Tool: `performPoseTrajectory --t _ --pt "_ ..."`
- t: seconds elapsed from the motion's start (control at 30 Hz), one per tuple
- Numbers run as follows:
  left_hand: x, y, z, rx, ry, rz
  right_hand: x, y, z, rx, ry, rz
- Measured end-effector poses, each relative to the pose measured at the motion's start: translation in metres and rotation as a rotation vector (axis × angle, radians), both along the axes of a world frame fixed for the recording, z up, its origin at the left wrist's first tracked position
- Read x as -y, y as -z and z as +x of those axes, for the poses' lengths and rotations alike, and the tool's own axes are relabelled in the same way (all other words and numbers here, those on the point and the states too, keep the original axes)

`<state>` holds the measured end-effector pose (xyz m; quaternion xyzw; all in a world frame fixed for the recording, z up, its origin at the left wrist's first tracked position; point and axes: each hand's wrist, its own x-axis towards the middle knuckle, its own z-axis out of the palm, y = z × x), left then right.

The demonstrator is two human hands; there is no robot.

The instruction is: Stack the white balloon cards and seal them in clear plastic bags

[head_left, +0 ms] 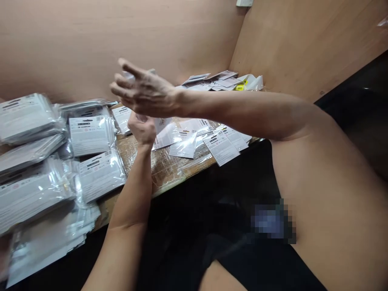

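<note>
My right hand (144, 93) crosses above my left, its fingers spread and held up over the table. A small white scrap shows behind its fingertips, but I cannot tell if it touches it. My left hand (142, 129) sits lower with curled fingers, pinching the edge of a white printed card (162, 135) in clear plastic. Loose printed packets (221, 147) lie to the right of it. Stacks of sealed plastic packets (91, 135) rise to the left of both hands.
The packets lie on a tape-covered cardboard tabletop (165, 171) with a dark drop beyond its front edge. Tan wall panels (91, 40) meet in the far corner, where more cards (212, 81) and a yellow item (240, 87) lie. My bare leg (327, 202) fills the lower right.
</note>
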<state>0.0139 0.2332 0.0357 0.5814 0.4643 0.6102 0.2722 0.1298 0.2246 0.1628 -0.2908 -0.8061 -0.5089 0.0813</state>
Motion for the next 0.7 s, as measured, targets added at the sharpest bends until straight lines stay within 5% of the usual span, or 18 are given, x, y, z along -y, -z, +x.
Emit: performPoseTrajectory --t 0.07,0.1,0.2,0.33,0.43,0.53,0.6,0.7 --pt "-0.019 -0.004 -0.018 0.239 -0.027 -0.033 0.025 -0.002 0.017 -0.199 -0.010 0.019" --pt "-0.027 -0.005 -0.026 0.345 -0.024 -0.076 0.037 0.005 0.028 -0.269 0.052 -0.129" --pt "-0.045 -0.003 -0.045 0.478 0.010 -0.228 0.053 0.049 0.058 -0.284 0.319 -0.729" --pt "-0.049 0.004 -0.053 0.529 0.074 -0.240 0.038 0.108 0.062 -0.145 0.306 -1.060" --pt "-0.046 0.006 -0.056 0.506 0.085 -0.191 0.034 0.124 0.050 -0.049 0.252 -1.069" --pt "-0.047 0.006 -0.061 0.555 0.015 -0.170 0.044 0.119 0.056 -0.041 0.154 -1.046" --pt "-0.049 0.006 -0.062 0.595 -0.009 -0.151 0.048 0.106 0.071 -0.220 0.139 -1.002" --pt "-0.045 0.007 -0.050 0.630 0.085 -0.142 0.042 0.082 0.084 -0.805 0.247 -0.750"
